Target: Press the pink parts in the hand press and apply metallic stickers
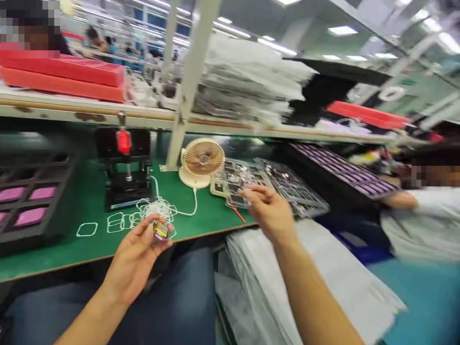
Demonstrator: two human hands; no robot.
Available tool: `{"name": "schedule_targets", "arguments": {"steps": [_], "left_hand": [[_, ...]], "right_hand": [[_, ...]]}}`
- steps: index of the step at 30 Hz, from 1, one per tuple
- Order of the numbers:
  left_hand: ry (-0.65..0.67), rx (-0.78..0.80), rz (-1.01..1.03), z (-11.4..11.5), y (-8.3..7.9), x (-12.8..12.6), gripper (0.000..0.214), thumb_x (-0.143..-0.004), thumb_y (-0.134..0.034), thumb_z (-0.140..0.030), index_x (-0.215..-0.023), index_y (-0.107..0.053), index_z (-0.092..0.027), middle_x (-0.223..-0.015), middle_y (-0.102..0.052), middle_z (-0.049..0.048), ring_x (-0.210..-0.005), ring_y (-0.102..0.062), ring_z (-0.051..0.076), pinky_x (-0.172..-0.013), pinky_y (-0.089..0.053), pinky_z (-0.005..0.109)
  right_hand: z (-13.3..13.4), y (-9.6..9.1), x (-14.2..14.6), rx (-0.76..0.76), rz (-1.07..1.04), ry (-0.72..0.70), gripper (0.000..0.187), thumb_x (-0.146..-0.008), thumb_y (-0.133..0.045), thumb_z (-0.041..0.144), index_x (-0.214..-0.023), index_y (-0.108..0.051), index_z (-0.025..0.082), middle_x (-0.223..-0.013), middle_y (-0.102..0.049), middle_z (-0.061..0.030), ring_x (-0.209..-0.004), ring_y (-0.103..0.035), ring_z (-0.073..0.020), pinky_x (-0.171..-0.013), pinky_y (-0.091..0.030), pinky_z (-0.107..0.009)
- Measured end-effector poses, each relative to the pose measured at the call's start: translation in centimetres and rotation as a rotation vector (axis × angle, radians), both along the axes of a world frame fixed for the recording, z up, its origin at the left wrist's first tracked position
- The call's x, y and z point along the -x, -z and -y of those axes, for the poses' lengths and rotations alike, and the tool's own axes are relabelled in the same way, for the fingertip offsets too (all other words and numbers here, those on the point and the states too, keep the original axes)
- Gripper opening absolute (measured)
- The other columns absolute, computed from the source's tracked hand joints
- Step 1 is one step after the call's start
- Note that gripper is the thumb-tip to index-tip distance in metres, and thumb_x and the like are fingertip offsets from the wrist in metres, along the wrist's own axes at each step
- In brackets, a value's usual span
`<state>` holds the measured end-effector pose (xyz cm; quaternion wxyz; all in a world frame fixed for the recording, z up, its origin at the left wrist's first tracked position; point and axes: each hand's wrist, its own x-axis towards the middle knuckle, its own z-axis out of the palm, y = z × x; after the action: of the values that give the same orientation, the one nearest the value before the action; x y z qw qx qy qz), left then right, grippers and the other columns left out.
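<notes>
My left hand [131, 256] is closed around the edges of a small squarish casing [160, 230] with a yellow and silver inside, held just over the front edge of the green bench. Right behind it lies a tangle of thin white square rings [156, 209], with a few loose ones spread to the left. My right hand [271, 213] has its thumb and fingers pinched together over a clear compartment tray [233, 179] of small shiny parts. Whatever is between those fingertips is too small and blurred to name. A thin red stick [236, 212] lies by the tray.
A black hand press [125, 175] with a red knob and a cream fan [203, 160] stand behind. Black trays with pink pieces [30, 203] sit left, another tray [341, 170] right. A shelf [230, 125] crosses above. A co-worker's arm [404, 199] reaches in from the right.
</notes>
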<state>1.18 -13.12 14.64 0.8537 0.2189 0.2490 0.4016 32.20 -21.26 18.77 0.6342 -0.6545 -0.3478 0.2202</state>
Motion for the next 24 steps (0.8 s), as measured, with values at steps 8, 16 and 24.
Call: {"name": "schedule_targets", "arguments": {"steps": [8,16,24], "left_hand": [[0.074,-0.073,-0.033,0.7,-0.8,-5.9,0.025,-0.084,-0.089,-0.021,-0.108,-0.081,-0.019,-0.111,-0.075,0.007,-0.109,-0.073,0.024,-0.094,-0.064,0.041],[0.033,-0.185,-0.049,0.9,0.4,-5.7,0.03,-0.082,-0.09,-0.017,-0.11,-0.081,-0.023,-0.114,-0.076,0.0069,-0.109,-0.074,0.022,-0.091,-0.062,0.031],[0.002,-0.34,-0.096,1.4,0.9,-5.5,0.036,-0.076,-0.094,-0.018,-0.108,-0.081,-0.026,-0.118,-0.076,0.0073,-0.108,-0.073,0.021,-0.098,-0.061,0.034]], "right_hand": [[2.7,3.0,10.9,-0.249,0.218,-0.122,0.006,-0.092,-0.087,0.026,-0.094,-0.082,0.024,-0.091,-0.081,-0.0039,-0.079,-0.075,-0.0157,-0.072,-0.06,-0.024],[2.0,3.6,11.8,-0.336,0.75,-0.149,0.018,-0.098,-0.076,0.006,-0.108,-0.076,0.022,-0.104,-0.078,-0.006,-0.09,-0.077,-0.0145,-0.08,-0.064,-0.024],[2.1,4.5,11.9,-0.282,0.716,-0.139,0.011,-0.1,-0.075,0.013,-0.101,-0.071,0.022,-0.098,-0.075,-0.0029,-0.087,-0.075,-0.0141,-0.074,-0.059,-0.023]]}}
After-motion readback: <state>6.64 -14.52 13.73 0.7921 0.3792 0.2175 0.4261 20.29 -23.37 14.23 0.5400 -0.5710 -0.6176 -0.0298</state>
